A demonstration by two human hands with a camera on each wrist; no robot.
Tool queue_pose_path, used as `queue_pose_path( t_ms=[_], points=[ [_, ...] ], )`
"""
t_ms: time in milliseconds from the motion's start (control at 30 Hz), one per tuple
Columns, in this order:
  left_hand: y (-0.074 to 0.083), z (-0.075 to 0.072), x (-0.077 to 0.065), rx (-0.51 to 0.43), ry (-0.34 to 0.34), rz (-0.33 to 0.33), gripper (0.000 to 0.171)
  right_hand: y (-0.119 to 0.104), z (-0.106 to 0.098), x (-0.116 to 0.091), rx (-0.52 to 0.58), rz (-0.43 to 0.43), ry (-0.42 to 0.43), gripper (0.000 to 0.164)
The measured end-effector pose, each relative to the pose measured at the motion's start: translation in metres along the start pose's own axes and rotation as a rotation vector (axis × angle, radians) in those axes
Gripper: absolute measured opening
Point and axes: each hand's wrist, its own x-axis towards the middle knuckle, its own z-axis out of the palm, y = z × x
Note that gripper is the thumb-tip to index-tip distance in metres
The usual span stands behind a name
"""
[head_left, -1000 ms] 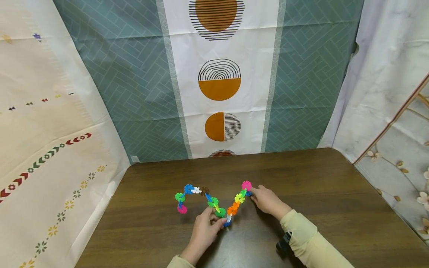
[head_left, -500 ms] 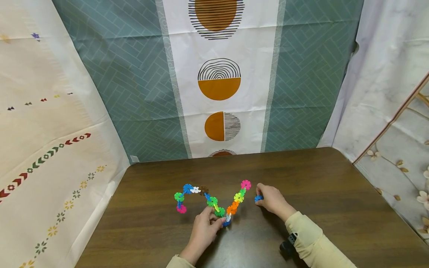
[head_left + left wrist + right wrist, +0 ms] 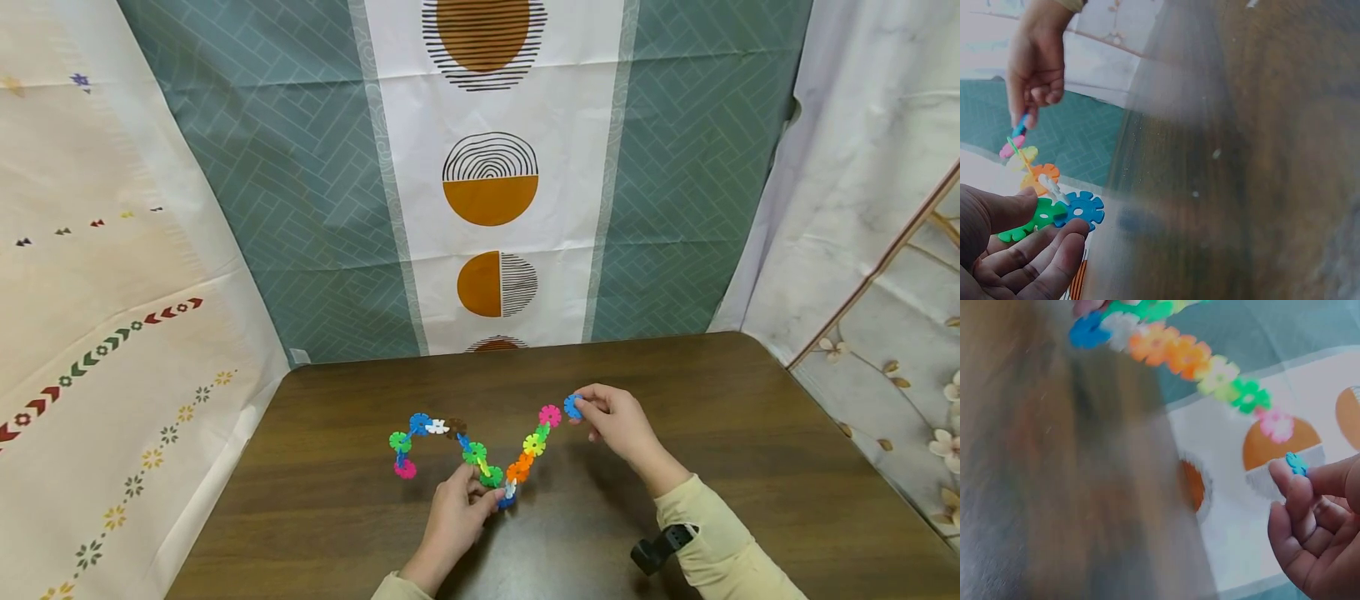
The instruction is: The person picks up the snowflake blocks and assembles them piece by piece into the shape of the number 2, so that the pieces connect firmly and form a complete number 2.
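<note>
A zigzag chain of colourful notched plastic discs spans the middle of the head view. My left hand pinches it at its low bend, between thumb and fingers, by a green disc and a dark blue disc. From there the chain rises through white, orange, yellow and green discs to a pink disc at its right end. Just right of that end, my right hand pinches a loose blue disc between thumb and fingertips. In the right wrist view, a gap separates the blue disc from the pink one.
Beneath the hands is a brown wooden table. A patterned green and white cloth hangs behind its far edge, with pale cloths at the left and right. A black device is strapped at the right wrist.
My right hand has drawn back from the chain's right end, then risen with the blue disc, which now shows its flat face beside the pink disc. The left hand and chain have hardly moved.
</note>
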Motion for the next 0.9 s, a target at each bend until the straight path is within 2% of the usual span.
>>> queue_pose_path(
  t_ms=[200,600,900],
  points=[
    [0.001,0.0,0.0,0.003,0.002,0.006,0.019,-0.016,0.002,-0.001,-0.005,-0.038,0.012,0.021],
    [0.003,0.0,-0.002,0.042,0.022,0.08,0.02,-0.024,0.003,-0.002,-0.204,-0.022,0.045,0.014],
    [0.002,-0.001,-0.002,0.119,0.049,0.119,0.02,-0.03,0.001,-0.002,-0.235,-0.015,-0.012,0.008]
  ],
)
